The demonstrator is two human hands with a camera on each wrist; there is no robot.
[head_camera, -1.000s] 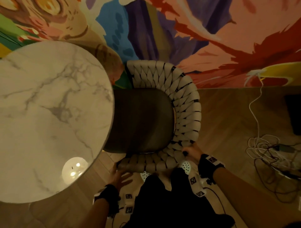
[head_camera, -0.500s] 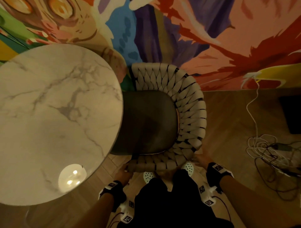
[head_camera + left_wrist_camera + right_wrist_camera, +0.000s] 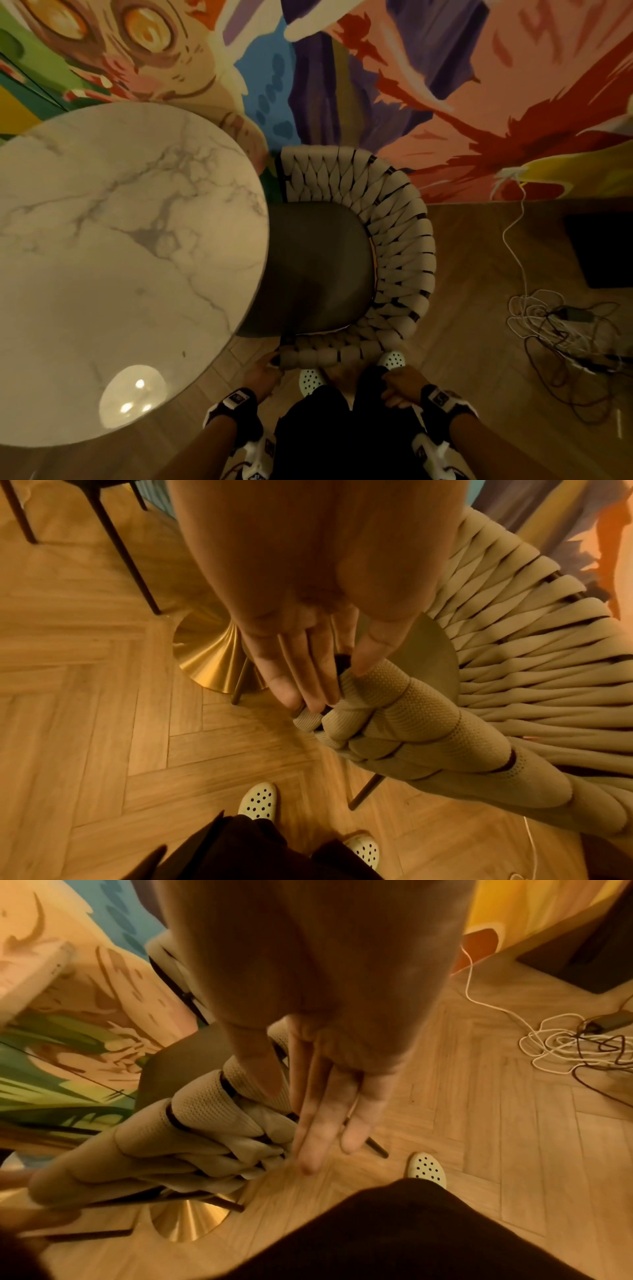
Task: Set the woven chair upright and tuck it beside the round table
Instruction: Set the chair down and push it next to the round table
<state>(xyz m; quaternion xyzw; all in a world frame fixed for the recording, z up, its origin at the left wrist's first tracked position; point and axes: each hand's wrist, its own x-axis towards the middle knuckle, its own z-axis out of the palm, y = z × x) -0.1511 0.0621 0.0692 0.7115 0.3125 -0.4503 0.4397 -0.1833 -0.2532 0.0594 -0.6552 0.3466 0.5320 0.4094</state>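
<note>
The woven chair (image 3: pixel 404 260) stands upright on its legs, its dark seat (image 3: pixel 315 270) partly under the edge of the round marble table (image 3: pixel 120 257). My left hand (image 3: pixel 265 371) is at the near left end of the woven back. In the left wrist view, my left hand (image 3: pixel 332 685) pinches that end of the chair (image 3: pixel 428 723) between thumb and straight fingers. My right hand (image 3: pixel 399 385) hangs off the chair by my leg. In the right wrist view, my right hand (image 3: pixel 298 1123) has straight fingers beside the weave (image 3: pixel 205 1110).
The painted wall (image 3: pixel 376 85) is right behind chair and table. The table's gold base (image 3: pixel 212 658) and another chair's dark legs (image 3: pixel 120 547) stand on the wood floor. Tangled cables (image 3: pixel 555 325) and a dark box (image 3: pixel 603 250) lie at right. My shoes (image 3: pixel 310 380) are just behind the chair.
My right hand has let go of the woven back and drawn back to my leg. My left hand moved up from under the back's near edge to its end.
</note>
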